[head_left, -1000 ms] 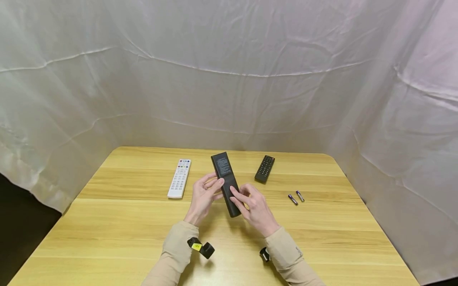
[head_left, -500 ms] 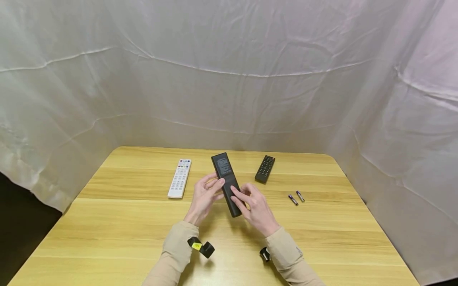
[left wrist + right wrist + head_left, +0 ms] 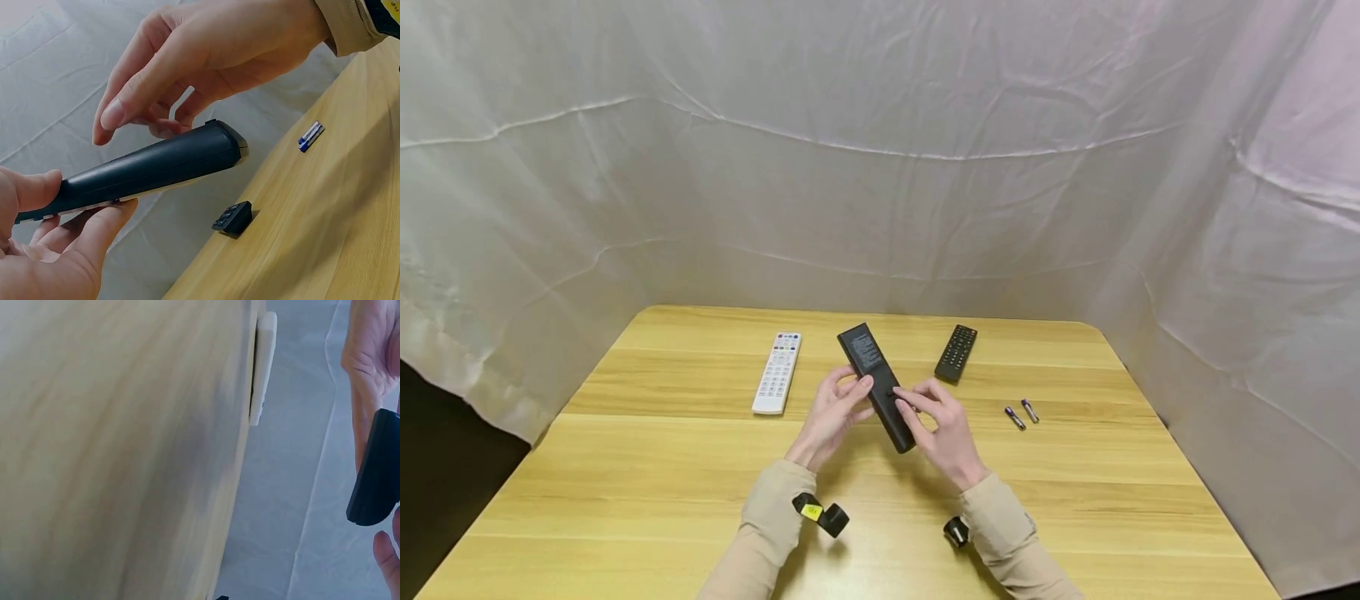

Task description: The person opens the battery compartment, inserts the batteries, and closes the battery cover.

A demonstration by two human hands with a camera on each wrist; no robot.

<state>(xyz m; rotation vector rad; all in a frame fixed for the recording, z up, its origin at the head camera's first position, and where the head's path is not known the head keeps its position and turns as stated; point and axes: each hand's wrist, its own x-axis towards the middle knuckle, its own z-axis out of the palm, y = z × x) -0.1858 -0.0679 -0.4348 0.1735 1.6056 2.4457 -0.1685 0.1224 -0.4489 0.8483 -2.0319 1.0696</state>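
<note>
My left hand (image 3: 829, 417) grips a long black remote control (image 3: 863, 345) by its side, thumb on the back and fingers beneath. The back, with its printed label at the far end, faces up, and the remote is held above the table. In the left wrist view the right hand (image 3: 212, 56) hovers over the near end of the remote (image 3: 156, 164), its thumb and index finger extended with a gap above the casing. Part of its other fingers is hidden behind the remote. The right wrist view catches the end of the remote (image 3: 374, 475) and a right fingertip (image 3: 383, 547) below it.
A white remote control (image 3: 777, 375) lies on the wooden table (image 3: 662, 467) to the left. Back right lies a smaller black remote (image 3: 957, 354). Two small batteries (image 3: 1015, 418) sit farther right. Grey fabric (image 3: 880, 208) hangs behind and at the sides.
The right thumb and index finger have shifted slightly right and lifted from the back of the remote. The remote has tilted a little, its far end moving left.
</note>
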